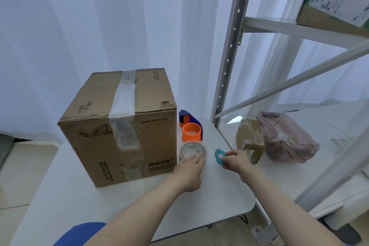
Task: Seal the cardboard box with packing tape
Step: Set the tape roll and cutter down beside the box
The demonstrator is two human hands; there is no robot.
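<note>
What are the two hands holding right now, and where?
The right hand pinches the small teal cutter at its near end. The left hand lies flat with its fingers on the tape roll's near rim, not gripping it.

1. Bright, cool daylight filters evenly through the white curtains [99,26] behind.
2. Shadows are faint and soft on the table [219,195].
3. Wide-angle distortion bends the shelf frame [229,56] near the edges.
4. Detail is slightly soft throughout.

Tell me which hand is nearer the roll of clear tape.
Left. The left hand rests its fingers on the tape roll; the right hand is off to its right, holding the teal cutter.
</note>
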